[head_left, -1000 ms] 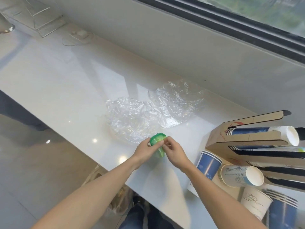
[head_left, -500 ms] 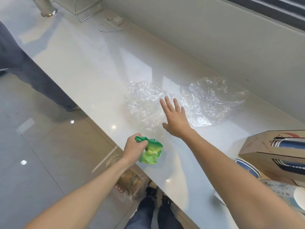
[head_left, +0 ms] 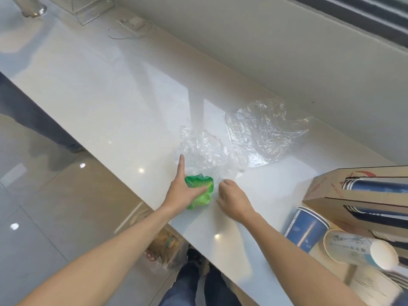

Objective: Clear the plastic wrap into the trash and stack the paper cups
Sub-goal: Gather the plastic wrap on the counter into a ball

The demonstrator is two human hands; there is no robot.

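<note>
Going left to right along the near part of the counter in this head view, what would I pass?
Left hand → green crumpled wad → right hand → upright blue paper cup → tipped white paper cup.

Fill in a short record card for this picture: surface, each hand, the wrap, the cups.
surface: white counter below a window sill
left hand: on a green crumpled wad, index finger extended
right hand: closed at the edge of the nearer clear wrap
other wrap: second clear sheet lying farther back
cups: blue paper cup beside cardboard cup boxes
</note>
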